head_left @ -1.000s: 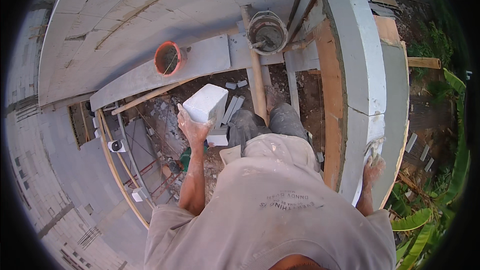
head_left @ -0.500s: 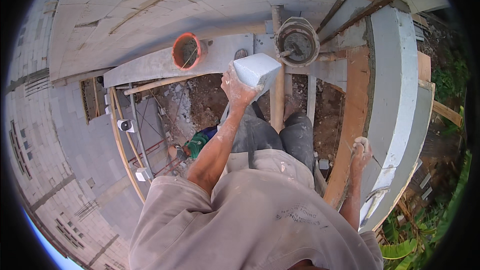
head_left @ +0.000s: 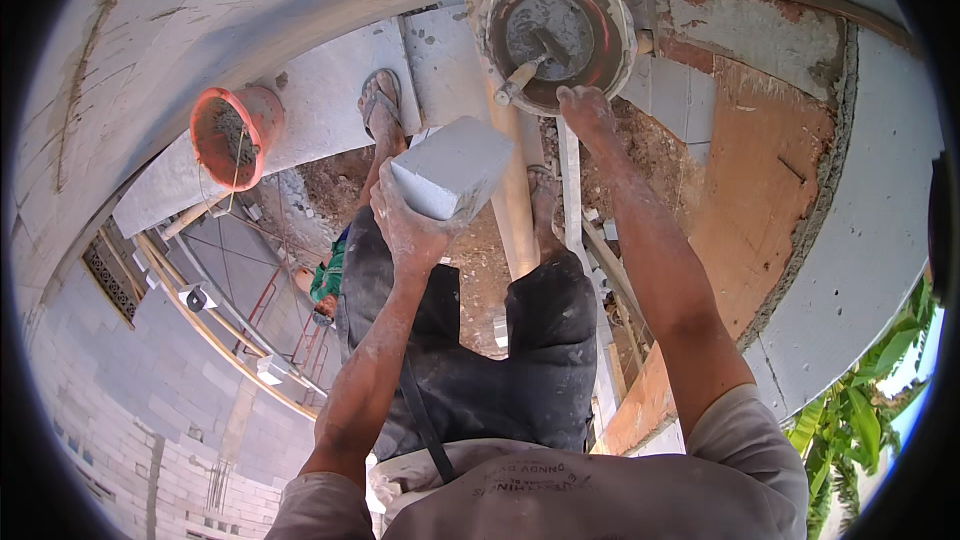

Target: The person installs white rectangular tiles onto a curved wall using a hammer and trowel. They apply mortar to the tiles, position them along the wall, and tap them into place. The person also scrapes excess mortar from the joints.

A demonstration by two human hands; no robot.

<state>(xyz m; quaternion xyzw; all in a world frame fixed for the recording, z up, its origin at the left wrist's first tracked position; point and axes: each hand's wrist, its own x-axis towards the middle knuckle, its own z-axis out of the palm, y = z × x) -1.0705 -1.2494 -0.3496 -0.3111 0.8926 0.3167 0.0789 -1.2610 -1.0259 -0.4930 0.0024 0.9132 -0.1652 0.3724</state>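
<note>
My left hand [head_left: 408,225] is closed around the lower end of a pale grey, light-looking masonry block [head_left: 452,168], held up in front of my legs. My right hand [head_left: 587,112] reaches to the near rim of a mortar bucket [head_left: 628,52], its fingers loosely bent and slightly apart. I see nothing held in it, and cannot tell whether it touches the rim. Inside that bucket lies wet grey mortar [head_left: 530,20]. A trowel [head_left: 522,78] rests there, its wooden handle sticking out over the near left rim, left of my right hand.
An orange bucket [head_left: 272,125] with mortar stands on the grey plank [head_left: 330,90] at left. My feet straddle a wooden pole [head_left: 512,210]. At right runs a brown board [head_left: 755,200] beside a grey wall [head_left: 850,240]. Below left is another person in green [head_left: 328,278].
My right hand has left the wall at right and come forward to the mortar bucket. My view has shifted, bringing both buckets closer. The block stays in my left hand.
</note>
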